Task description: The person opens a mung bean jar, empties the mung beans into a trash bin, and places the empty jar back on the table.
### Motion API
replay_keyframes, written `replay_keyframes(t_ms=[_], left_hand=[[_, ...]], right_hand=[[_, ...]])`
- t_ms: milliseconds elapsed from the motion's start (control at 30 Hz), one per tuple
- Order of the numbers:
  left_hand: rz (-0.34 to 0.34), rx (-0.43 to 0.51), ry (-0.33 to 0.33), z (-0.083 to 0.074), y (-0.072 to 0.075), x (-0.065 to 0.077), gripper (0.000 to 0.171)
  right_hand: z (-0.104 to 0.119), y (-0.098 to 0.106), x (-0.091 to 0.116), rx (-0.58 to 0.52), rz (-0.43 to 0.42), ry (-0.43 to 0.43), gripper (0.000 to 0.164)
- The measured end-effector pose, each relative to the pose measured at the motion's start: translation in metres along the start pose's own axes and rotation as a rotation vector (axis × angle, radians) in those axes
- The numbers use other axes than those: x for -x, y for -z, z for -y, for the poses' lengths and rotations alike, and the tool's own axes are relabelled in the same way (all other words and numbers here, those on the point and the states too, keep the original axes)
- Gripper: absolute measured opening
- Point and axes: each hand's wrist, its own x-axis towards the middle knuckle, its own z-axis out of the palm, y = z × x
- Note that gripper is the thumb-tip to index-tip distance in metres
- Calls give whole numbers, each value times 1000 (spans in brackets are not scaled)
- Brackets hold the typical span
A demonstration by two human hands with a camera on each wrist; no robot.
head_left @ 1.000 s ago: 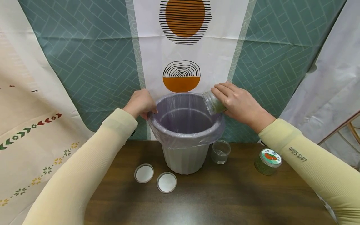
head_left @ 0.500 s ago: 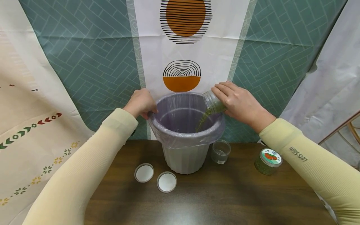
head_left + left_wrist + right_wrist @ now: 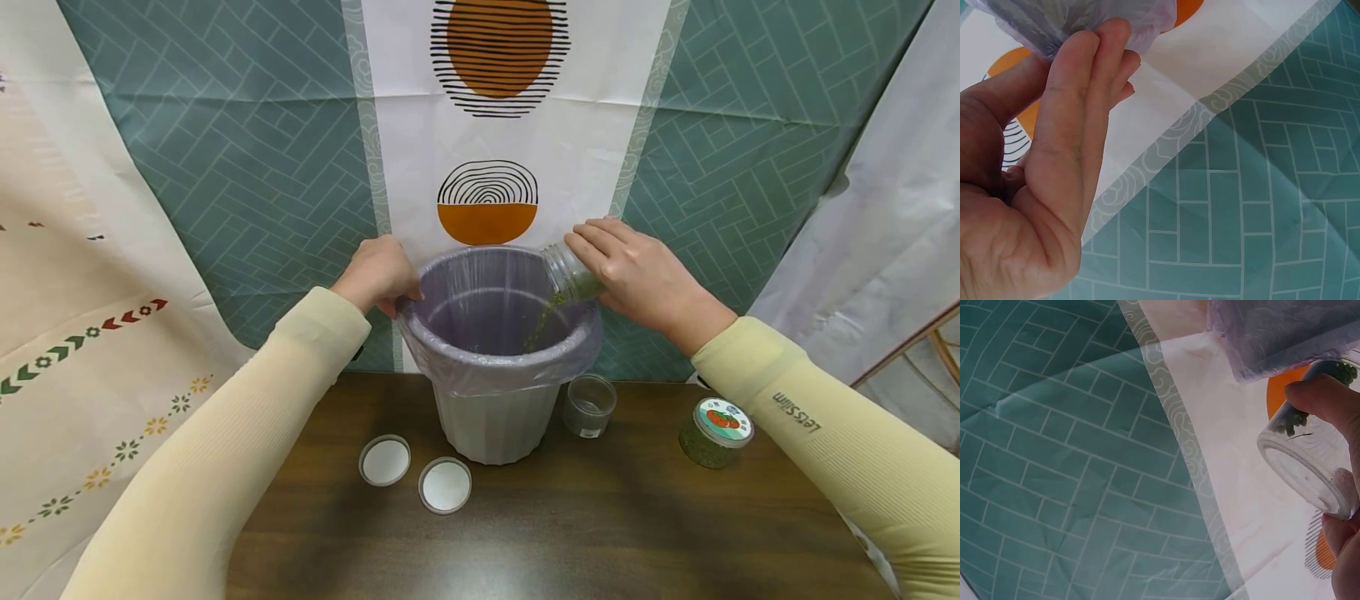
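A grey trash bin (image 3: 491,429), lined with a translucent purple bag (image 3: 480,375), stands upright on the table. My left hand (image 3: 378,271) pinches the bin's left rim through the bag, its thumb and fingers against the plastic in the left wrist view. Over the right side of the rim, my right hand (image 3: 637,271) grips a clear jar (image 3: 561,275), tilted with its mouth toward the bin. A thin stream of small green pieces (image 3: 542,323) falls from the jar into the bin. More green bits cling inside the jar (image 3: 1304,444) in the right wrist view.
An uncovered clear jar (image 3: 589,406) stands by the bin's right side. Farther right sits a lidded jar (image 3: 708,437) with green contents and a tomato label. Two round lids (image 3: 385,462) lie on the brown table (image 3: 570,533) at front left. A patterned cloth (image 3: 255,150) hangs behind.
Green pieces have started falling from the jar; the stream was thicker half a second ago and is thinner now. Both hands have stayed in place.
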Motion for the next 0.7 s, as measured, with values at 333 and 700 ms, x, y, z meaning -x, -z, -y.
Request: replay_keyframes(t_ms=[333,700], left_hand=[[-7,-14,-14,1,0,-2,20],[-9,-12,-10,1,-2,-2,23]], right_hand=[[0,1,-2,-1,8,-4,86],[0,-1,-2,-6,-30,11,73]])
